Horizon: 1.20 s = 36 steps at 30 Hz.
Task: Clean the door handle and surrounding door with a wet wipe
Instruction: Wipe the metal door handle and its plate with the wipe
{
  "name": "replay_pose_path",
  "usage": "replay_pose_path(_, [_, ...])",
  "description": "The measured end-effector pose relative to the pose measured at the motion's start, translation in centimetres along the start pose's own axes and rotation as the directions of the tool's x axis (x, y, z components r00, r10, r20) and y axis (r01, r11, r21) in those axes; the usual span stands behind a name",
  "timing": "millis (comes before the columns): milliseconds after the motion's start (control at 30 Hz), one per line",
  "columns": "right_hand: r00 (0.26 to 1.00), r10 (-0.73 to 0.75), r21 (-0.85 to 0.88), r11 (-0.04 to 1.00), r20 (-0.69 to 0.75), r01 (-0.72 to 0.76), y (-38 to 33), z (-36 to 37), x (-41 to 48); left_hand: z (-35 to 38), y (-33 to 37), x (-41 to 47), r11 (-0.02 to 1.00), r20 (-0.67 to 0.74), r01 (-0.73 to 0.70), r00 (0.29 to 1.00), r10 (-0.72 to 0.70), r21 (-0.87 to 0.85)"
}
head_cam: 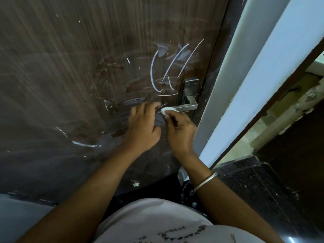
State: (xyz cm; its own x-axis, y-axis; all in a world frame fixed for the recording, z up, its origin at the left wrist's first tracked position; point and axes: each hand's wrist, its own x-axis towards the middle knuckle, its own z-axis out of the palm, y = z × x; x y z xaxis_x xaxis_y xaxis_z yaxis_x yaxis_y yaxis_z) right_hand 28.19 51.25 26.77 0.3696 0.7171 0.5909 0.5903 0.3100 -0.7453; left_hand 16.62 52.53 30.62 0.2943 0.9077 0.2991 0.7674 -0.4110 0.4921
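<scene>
1. A person stands close to a dark brown wood-grain door (70, 76), both bare hands raised to the brushed-metal lever handle (185, 107) near the door's right edge.
2. The right hand (180, 127), a thin silver bangle (205, 181) on its wrist, pinches a small bunched white wet wipe (168, 110) between thumb and fingertips and presses it against the free end of the lever.
3. The left hand (142, 125) rests just to the left of the wipe, fingers loosely curled with the tips at the door's surface; whether it grips anything cannot be told.
4. The lever's long axis runs roughly level, from the wipe away to the right of both hands, ending at the upright rectangular metal backplate (190, 88) that rises above and beyond the right hand. The right hand is the nearer to it, so a stroke along the bar would likely travel rightward, away from the left hand.
5. Above both hands the door carries pale curved scratch-like streaks (168, 67) and cloudy smears, which suggests the surrounding panel has cleaning left to do.
6. To the right of the right hand stands a light blue door frame (254, 76), with dark speckled stone flooring (245, 181) below it.
7. No container appears in view.
</scene>
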Motion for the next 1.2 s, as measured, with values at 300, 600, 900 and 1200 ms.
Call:
replay_pose_path(300, [0.992, 0.119, 0.077, 0.99, 0.045, -0.122, 1.3, -0.4, 0.4, 0.4, 0.1, 0.7, 0.999, -0.061, 0.051, 0.997, -0.053, -0.019])
replay_pose_path(600, [0.948, 0.288, 0.138, 0.942, 0.138, -0.307, 2.8, -0.7, 0.6, 0.3, -0.1, -0.1, 0.999, -0.087, 0.053, 0.995, -0.053, -0.011])
replay_pose_path(900, [0.929, 0.152, 0.303, 0.917, 0.339, -0.261, 1.5, -0.5, -0.6, 0.4, 0.2, 0.1, 0.999, -0.066, 0.008, 0.998, -0.006, 0.036])
replay_pose_path(1200, [0.432, 0.476, 0.589, -0.254, 0.766, -0.767, 0.4, 0.4, 1.1, 0.2, 0.3, -0.5, 0.993, -0.03, 0.0, 1.0, 0.004, 0.117])
